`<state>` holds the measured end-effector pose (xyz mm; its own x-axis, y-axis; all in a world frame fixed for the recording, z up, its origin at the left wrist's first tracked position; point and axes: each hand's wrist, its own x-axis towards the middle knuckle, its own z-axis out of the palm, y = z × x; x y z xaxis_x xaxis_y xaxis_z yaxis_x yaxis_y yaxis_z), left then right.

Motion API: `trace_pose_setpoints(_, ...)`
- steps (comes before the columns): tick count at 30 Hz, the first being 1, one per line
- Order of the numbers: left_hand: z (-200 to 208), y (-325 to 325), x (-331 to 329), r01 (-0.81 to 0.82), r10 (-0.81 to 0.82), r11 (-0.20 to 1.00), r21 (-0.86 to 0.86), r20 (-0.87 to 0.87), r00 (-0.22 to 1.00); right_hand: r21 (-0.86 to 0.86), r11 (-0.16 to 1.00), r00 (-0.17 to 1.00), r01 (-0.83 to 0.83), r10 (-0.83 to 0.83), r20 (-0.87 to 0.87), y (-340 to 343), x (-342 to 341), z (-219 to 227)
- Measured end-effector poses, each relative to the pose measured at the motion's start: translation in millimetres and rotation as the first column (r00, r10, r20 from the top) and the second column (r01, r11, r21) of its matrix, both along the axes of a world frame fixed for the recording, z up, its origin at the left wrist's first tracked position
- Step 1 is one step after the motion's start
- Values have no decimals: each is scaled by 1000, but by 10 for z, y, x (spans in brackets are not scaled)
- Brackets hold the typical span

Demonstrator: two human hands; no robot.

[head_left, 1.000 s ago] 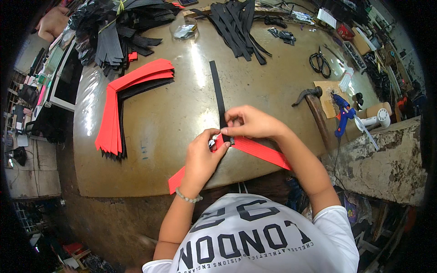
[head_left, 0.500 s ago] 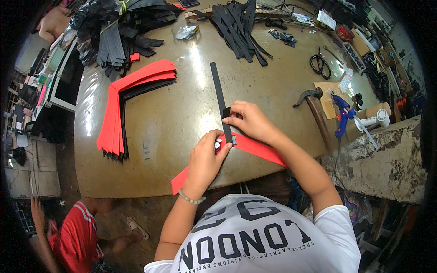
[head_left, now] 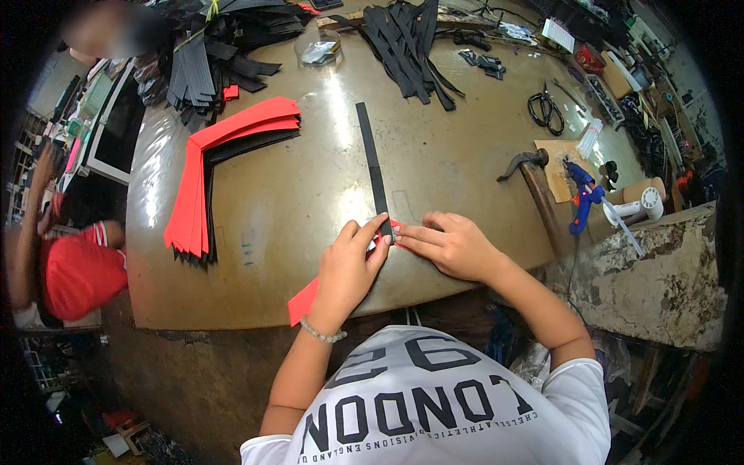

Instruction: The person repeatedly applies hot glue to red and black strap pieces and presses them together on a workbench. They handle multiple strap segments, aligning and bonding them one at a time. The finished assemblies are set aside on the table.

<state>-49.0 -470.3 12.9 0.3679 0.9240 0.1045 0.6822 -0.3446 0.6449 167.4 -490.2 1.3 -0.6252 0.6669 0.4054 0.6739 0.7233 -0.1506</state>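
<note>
A long black strap point(head_left: 372, 174) lies up the middle of the table, its near end over the bend of a red strap point(head_left: 304, 301). My left hand point(head_left: 349, 260) is closed, with thumb and fingertips pinching the black strap near that end. A small white piece shows by its fingertips. From the other side, my right hand point(head_left: 453, 246) has its fingers pressed together on the red strap right beside the black one. That hand and forearm hide most of the red strap's right part.
Bent red straps point(head_left: 190, 194) with black ones under them lie left. Black strap bundles point(head_left: 399, 50) and a clear round container point(head_left: 318, 50) sit at the back. Right are scissors point(head_left: 545, 114), a hammer point(head_left: 535, 174) and a blue glue gun point(head_left: 581, 198). A person in red point(head_left: 81, 267) is at left.
My right hand has let go of the black strap's small folded flap and moved down onto the red strap. My left fingertips have shifted slightly up the black strap. The person in red has moved.
</note>
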Motion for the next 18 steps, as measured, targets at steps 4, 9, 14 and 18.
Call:
trace_pose_setpoints(4,50,19,6,9,-9,1000,-16,-18,1000,-45,999,997,2,1,71,-9,39,-57)
trace_pose_setpoints(9,125,-38,5,-28,27,1000,1,54,998,90,554,558,828,-795,-236,-48,719,-194)
trace_pose_setpoints(14,107,-142,-182,-93,83,995,46,185,979,-102,248,254,963,-966,49,-184,1135,36)
trace_pose_setpoints(18,-17,-178,-219,-129,125,992,10,198,972,-622,505,355,599,-863,-359,-402,419,295)
